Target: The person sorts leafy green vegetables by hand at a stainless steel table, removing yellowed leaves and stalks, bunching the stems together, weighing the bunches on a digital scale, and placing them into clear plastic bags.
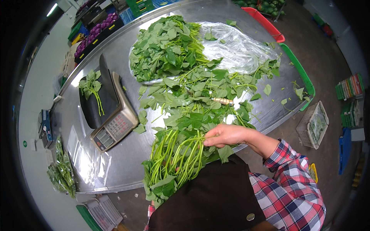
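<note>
My right hand [225, 135] pinches the stem of a leafy green at the right edge of a bunch of leafy greens [178, 154]. That bunch, long pale stems up and leaves hanging around, rests against my dark apron. My left hand is almost wholly hidden beneath it; only a bit of skin shows at the lower left, and it appears to hold the bunch from below. Loose greens [196, 104] spread over the table just beyond. Among them lies a light wooden handle [222, 101], the rest of it covered. A big heap of greens [169, 46] sits farther back.
Clear plastic sheeting [231, 46] lies beside the heap on the metal table [144, 175]. At left, a scale [115, 123] carries a small sprig [91, 88]. Wrapped greens [63, 169] are at the left edge. Red [266, 25] and green crates [298, 71] line the right side.
</note>
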{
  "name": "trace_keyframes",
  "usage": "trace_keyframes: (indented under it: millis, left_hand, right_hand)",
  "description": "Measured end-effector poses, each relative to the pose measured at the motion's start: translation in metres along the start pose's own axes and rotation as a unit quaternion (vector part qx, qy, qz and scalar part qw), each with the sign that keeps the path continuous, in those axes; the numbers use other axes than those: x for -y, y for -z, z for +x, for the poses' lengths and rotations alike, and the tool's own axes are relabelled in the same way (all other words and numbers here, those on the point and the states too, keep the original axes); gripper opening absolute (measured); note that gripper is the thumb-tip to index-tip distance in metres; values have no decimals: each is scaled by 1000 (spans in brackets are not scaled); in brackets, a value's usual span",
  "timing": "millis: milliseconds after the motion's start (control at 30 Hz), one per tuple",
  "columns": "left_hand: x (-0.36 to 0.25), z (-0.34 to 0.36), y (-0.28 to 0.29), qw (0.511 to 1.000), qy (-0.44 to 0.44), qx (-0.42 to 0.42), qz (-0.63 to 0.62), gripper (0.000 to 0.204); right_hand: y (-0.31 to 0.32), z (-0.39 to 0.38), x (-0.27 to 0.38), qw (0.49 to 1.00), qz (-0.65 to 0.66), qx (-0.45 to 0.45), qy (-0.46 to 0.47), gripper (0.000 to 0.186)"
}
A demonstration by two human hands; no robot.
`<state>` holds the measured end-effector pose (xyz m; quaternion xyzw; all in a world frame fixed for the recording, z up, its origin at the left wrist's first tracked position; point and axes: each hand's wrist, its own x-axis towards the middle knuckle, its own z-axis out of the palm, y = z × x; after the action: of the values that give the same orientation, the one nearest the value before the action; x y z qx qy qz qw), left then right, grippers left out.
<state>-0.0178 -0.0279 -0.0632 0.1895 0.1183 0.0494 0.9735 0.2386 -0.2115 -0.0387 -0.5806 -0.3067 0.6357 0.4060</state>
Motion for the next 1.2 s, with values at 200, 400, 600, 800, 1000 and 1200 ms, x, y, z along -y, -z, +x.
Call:
trace_keyframes:
  millis: [200,400,600,800,1000,1200]
  left_hand:
    - [-12,5,-22,995,98,-24,-5,93]
    - [-45,2,-15,945,290,-33,145,78]
    - [-43,12,-33,936,323,-74,121,72]
    - [-39,16,-18,919,372,-44,119,70]
    - [-51,31,-32,891,425,-44,150,67]
    - [-61,68,-99,809,514,-43,282,62]
  right_hand:
    - [7,-19,22,993,-122,3,1,26]
    - [22,-31,20,989,-128,61,42,26]
    - [35,-35,15,985,-102,138,16,24]
    - [98,-59,-24,967,147,-159,132,16]
    - [91,-57,24,651,-621,-412,-146,64]
    - [12,5,77,914,-361,167,74,91]
